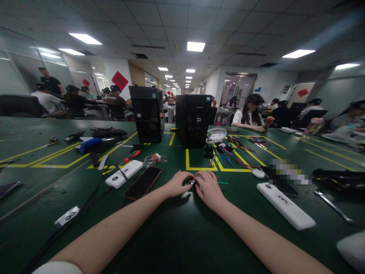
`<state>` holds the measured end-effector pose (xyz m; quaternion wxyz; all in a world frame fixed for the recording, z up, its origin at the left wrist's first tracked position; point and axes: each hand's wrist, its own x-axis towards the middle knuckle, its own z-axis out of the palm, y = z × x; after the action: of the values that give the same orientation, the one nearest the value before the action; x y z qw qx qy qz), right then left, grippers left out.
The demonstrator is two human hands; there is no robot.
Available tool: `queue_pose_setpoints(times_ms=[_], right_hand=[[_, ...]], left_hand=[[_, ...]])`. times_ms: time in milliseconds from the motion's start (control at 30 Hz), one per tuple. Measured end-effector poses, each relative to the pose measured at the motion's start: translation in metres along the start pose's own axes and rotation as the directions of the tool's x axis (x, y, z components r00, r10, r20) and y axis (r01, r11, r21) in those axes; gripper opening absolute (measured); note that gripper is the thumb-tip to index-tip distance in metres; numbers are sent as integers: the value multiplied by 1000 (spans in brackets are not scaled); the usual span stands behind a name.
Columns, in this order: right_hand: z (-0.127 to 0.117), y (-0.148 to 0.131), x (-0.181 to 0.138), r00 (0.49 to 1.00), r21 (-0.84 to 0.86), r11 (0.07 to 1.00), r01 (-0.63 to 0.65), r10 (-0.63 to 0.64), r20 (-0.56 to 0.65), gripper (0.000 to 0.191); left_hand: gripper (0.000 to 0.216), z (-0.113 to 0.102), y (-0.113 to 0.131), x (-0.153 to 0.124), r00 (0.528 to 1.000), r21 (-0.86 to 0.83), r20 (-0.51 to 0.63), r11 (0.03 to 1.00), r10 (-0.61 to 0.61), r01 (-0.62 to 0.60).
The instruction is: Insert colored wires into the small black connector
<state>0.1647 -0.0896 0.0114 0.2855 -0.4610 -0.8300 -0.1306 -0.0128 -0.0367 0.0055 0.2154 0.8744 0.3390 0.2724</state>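
Note:
Both hands meet over the green table, around a small dark part (191, 181) with short coloured wires (222, 183) sticking out to the right. My left hand (178, 184) is closed on the part's left side, thumb and fingers pinching it. From the other side my right hand (209, 187) grips it, fingers bent over the top. The hands cover much of the part, so its exact kind cannot be made out. A phone (144, 183) with an orange-brown edge lies left of my left hand, beside eyeglasses (154, 160).
Two black computer towers (146, 114) stand ahead. A white basket (216, 135) and loose wires (232, 154) lie right of them. White power banks (285, 205) flank my arms. A red screwdriver (132, 155) is at left, a wrench (335, 207) at right. A person (252, 114) sits across the table.

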Motion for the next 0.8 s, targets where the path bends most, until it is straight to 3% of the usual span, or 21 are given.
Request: queue_pose_setpoints(times_ms=[133,467,800], right_hand=[[4,2,-1,999,13,999,34,-34,-5,23],[7,0,2,997,67,995,76,-76,-7,11],[5,-4,1,998,60,997,57,-59,20,13]], left_hand=[[43,2,-1,-1,1000,33,-4,999,-19,19],[32,3,-2,1,1000,63,29,998,4,-6],[31,-1,4,1,999,63,45,998,-24,21]])
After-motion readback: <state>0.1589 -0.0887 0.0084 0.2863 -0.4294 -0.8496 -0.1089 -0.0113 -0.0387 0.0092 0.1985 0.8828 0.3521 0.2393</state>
